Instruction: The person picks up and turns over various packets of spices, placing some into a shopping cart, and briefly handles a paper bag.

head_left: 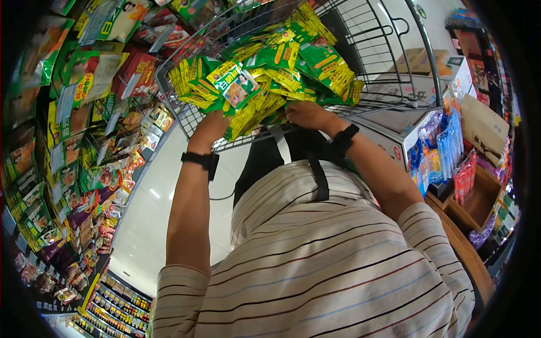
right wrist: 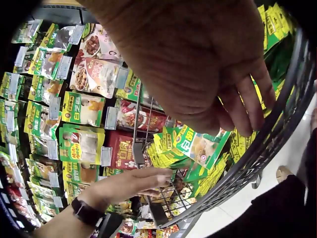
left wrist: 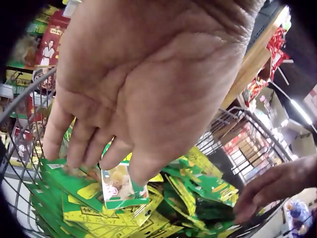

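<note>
A wire shopping cart point(head_left: 431, 62) holds a heap of green and yellow food packets point(head_left: 276, 56). On top, toward the left, lies a packet with a white front and a food picture point(head_left: 239, 90). My left hand point(head_left: 211, 128) is at the near left side of the heap, its fingers loosely extended down over the packets in the left wrist view. Farther right, my right hand point(head_left: 309, 115) reaches over the near rim, fingers relaxed and pointing down at the packets point(right wrist: 241, 146). Its fingertips are partly hidden in the head view. Neither hand shows a packet in its grasp.
Shelves of hanging food packets point(head_left: 93, 76) with price tags line the left side, close to the cart. At the right stand a white box-like counter point(head_left: 394, 121), blue packets point(head_left: 445, 141) and a wooden bin point(head_left: 484, 194). Pale tiled floor point(head_left: 152, 208) shows below.
</note>
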Demonstrator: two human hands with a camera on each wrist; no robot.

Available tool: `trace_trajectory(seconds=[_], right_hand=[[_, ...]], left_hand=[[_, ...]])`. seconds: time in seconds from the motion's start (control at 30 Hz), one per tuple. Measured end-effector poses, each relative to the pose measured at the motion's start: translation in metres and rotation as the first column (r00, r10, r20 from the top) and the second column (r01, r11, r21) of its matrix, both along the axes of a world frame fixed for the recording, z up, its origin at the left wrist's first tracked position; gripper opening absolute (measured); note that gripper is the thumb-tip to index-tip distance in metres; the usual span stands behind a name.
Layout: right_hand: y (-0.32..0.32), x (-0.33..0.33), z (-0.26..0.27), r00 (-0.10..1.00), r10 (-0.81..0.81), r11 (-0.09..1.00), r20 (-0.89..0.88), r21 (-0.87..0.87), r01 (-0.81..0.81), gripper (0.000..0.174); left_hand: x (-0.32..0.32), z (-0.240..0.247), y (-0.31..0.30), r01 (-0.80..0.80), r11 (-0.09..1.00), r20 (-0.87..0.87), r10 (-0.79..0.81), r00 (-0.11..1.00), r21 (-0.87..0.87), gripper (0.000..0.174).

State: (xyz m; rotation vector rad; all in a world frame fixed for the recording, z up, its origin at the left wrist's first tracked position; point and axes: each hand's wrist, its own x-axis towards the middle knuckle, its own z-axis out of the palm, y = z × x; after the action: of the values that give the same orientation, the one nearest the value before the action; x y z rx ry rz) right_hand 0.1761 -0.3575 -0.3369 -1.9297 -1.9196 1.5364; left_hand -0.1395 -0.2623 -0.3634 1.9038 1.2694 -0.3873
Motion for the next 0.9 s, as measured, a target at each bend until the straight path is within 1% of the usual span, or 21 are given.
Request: trace_trajectory(seconds=[0.07, 0.13, 0.2, 0.23, 0.3, 0.33, 0.43, 0.47, 0.57, 0.6, 0.63, 0.7, 0.73, 0.83, 0.9], right_hand=[[-0.002, 0.001, 0.005, 0.999, -0.027, 0.999, -0.027, 0.020, 0.028, 0.028], [-0.002, 0.002, 0.015, 0.996, -0.058, 0.998, -0.064, 0.027, 0.060, 0.028], [-0.007, 0.004, 0.013, 0.994, -0.059, 0.993, -0.092, 0.099, 0.068, 0.025], [-0.010, 0.006, 0.011, 0.993, -0.059, 0.988, -0.105, 0.134, 0.073, 0.023], [-0.012, 0.006, 0.012, 0.988, -0.095, 0.986, -0.118, 0.127, 0.110, 0.023], [-0.013, 0.007, 0.012, 0.986, -0.112, 0.984, -0.124, 0.123, 0.127, 0.022], [-0.015, 0.011, 0.015, 0.973, -0.176, 0.977, -0.148, 0.097, 0.191, 0.022], [-0.014, 0.013, 0.016, 0.972, -0.180, 0.976, -0.148, 0.095, 0.195, 0.022], [-0.014, 0.018, 0.016, 0.969, -0.192, 0.974, -0.155, 0.091, 0.207, 0.023], [-0.014, 0.020, 0.015, 0.967, -0.196, 0.972, -0.161, 0.096, 0.213, 0.023], [-0.015, 0.022, 0.013, 0.965, -0.200, 0.971, -0.166, 0.101, 0.219, 0.023], [-0.015, 0.024, 0.013, 0.963, -0.210, 0.970, -0.169, 0.083, 0.227, 0.023], [-0.015, 0.025, 0.013, 0.962, -0.214, 0.970, -0.170, 0.075, 0.230, 0.024], [-0.013, 0.027, 0.016, 0.973, -0.186, 0.977, -0.137, 0.075, 0.197, 0.023], [-0.013, 0.027, 0.014, 0.970, -0.193, 0.975, -0.145, 0.086, 0.207, 0.023]], left_hand=[[0.009, -0.027, 0.012, 0.038, 0.995, -0.073, -0.045, 0.996, -0.087, 0.044], [0.018, -0.042, 0.018, 0.070, 0.986, -0.162, -0.095, 0.982, -0.154, 0.044], [0.031, -0.049, 0.019, 0.099, 0.975, -0.269, -0.152, 0.951, -0.200, 0.044], [0.034, -0.052, 0.018, 0.100, 0.977, -0.289, -0.153, 0.945, -0.190, 0.044], [0.043, -0.051, 0.018, 0.102, 0.980, -0.326, -0.153, 0.933, -0.169, 0.044], [0.048, -0.051, 0.021, 0.076, 0.982, -0.342, -0.133, 0.930, -0.174, 0.047], [0.050, -0.051, 0.022, -0.008, 0.995, -0.331, -0.025, 0.943, -0.098, 0.066], [0.045, -0.064, 0.026, -0.048, 0.982, -0.335, -0.017, 0.942, -0.184, 0.083], [0.028, -0.096, 0.017, -0.022, 0.999, -0.297, 0.009, 0.955, -0.040, 0.099], [0.024, -0.104, 0.015, -0.017, 1.000, -0.260, 0.017, 0.965, 0.002, 0.108], [0.023, -0.114, 0.015, -0.021, 1.000, -0.298, 0.015, 0.954, -0.017, 0.109], [0.028, -0.110, 0.013, -0.032, 0.998, -0.372, 0.009, 0.928, -0.054, 0.111], [0.027, -0.113, 0.010, -0.031, 0.998, -0.330, 0.045, 0.943, 0.047, 0.101], [0.023, -0.128, 0.020, -0.039, 0.992, -0.325, -0.002, 0.946, -0.120, 0.095], [0.027, -0.114, 0.018, 0.010, 0.999, -0.278, -0.024, 0.960, -0.052, 0.078]])
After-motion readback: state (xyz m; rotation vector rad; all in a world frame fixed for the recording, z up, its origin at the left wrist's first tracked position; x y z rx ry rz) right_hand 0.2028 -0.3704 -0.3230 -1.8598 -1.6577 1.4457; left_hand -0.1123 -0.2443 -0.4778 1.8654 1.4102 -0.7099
